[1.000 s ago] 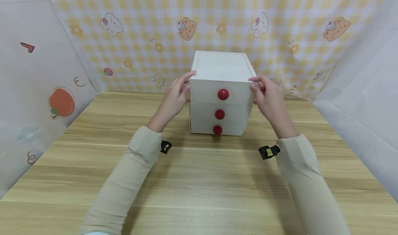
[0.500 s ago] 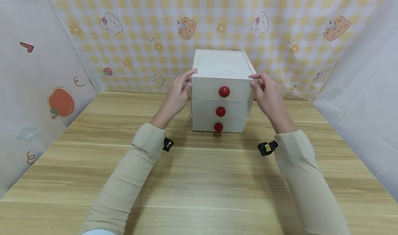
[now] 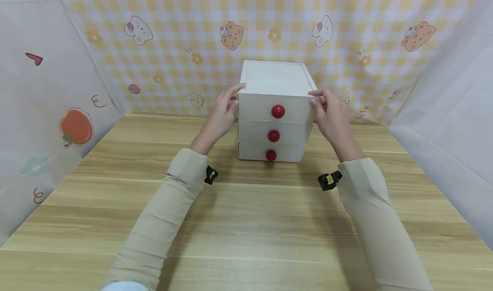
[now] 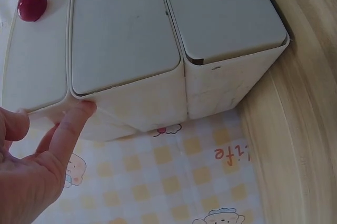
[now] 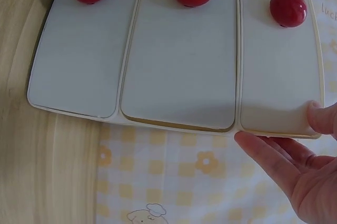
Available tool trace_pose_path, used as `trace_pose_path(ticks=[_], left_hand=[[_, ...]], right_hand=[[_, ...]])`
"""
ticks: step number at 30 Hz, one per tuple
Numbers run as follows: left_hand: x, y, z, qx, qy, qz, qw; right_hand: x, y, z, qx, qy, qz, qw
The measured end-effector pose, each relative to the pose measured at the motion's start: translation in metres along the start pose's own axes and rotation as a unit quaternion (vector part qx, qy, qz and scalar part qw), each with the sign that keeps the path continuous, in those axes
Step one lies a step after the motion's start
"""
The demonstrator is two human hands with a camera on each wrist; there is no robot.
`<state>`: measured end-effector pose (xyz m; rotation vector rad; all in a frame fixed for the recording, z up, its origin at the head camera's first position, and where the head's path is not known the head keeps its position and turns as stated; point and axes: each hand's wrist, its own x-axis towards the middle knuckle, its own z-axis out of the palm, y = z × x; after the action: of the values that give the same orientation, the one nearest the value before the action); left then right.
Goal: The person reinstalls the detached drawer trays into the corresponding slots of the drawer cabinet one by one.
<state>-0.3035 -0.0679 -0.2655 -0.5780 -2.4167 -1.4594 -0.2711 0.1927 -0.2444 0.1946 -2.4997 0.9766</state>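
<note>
A white box of three drawers (image 3: pixel 275 79) with red knobs (image 3: pixel 277 111) stands on the wooden table (image 3: pixel 246 222), near the back. My left hand (image 3: pixel 228 107) grips its top left corner, thumb on the top edge and fingers against the side. My right hand (image 3: pixel 322 107) grips the top right corner the same way. In the left wrist view a fingertip of the left hand (image 4: pixel 79 113) presses the side of the box (image 4: pixel 126 45). The right wrist view shows the right hand (image 5: pixel 295 166) touching the top drawer's corner of the box (image 5: pixel 179 56). All three drawers are pushed in.
A chequered cloth with cartoon animals (image 3: pixel 231 34) hangs right behind the box, and pale sheets close off the left (image 3: pixel 46 111) and right (image 3: pixel 446 102) sides. Both forearms wear beige sleeves with small black cameras (image 3: pixel 210 174) at the wrists.
The box has slid a little away from me toward the back cloth, and both hands went with it, keeping their hold on its top corners.
</note>
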Motion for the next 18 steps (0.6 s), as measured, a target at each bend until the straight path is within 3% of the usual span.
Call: trace_pose_path(ticks=[5, 10, 14, 18], left_hand=[[0.000, 0.003, -0.003, -0.033, -0.008, -0.024, 0.9991], [-0.007, 0.007, -0.003, -0.052, -0.007, -0.045, 0.9976], [-0.023, 0.011, 0.000, -0.018, 0.006, -0.017, 0.9997], [-0.043, 0.013, 0.004, 0.025, -0.009, 0.030, 0.9992]], right_hand=[[0.002, 0.003, -0.002, 0.006, -0.014, -0.005, 1.000], [-0.005, 0.005, -0.006, -0.033, -0.033, -0.038, 0.998], [-0.021, 0.009, -0.004, -0.060, 0.031, -0.129, 0.989], [-0.038, 0.015, 0.002, -0.077, 0.093, -0.223, 0.967]])
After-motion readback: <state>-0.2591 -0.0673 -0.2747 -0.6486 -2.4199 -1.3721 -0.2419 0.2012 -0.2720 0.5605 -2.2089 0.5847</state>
